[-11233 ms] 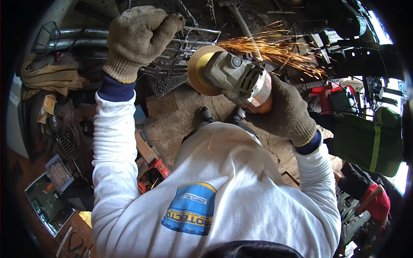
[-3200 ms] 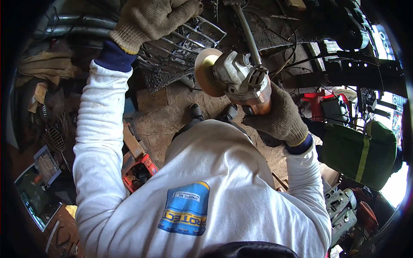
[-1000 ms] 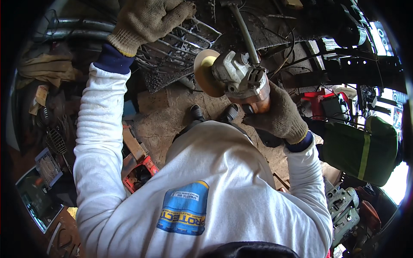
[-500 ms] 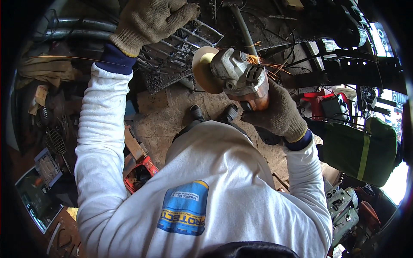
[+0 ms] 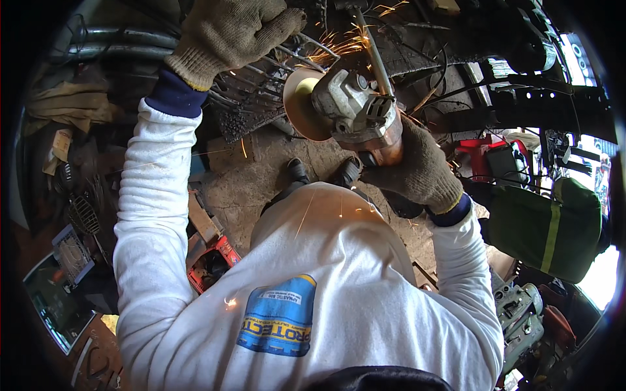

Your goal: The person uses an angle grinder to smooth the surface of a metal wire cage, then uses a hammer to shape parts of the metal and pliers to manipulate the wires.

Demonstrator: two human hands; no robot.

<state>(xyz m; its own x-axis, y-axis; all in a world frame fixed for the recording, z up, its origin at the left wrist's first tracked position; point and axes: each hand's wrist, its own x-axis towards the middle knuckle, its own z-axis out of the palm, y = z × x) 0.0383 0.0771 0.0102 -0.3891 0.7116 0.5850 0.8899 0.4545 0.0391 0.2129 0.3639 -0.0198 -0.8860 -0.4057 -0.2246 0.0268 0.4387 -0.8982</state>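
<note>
Likely heavy, rigid grinder | hold: body, clear of disc | right hand: wrapped round body | left hand: curled, cannot tell holding

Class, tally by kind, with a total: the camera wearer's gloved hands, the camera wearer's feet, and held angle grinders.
Left hand and right hand, both gloved: 2
Left foot and right foot: 2
Angle grinder: 1
Total: 5

Dark work surface, beyond the right hand, with a long metal bar and slender strip across it. Worn brown floor, bodyward of the left hand, bearing two sandalled feet.
</note>
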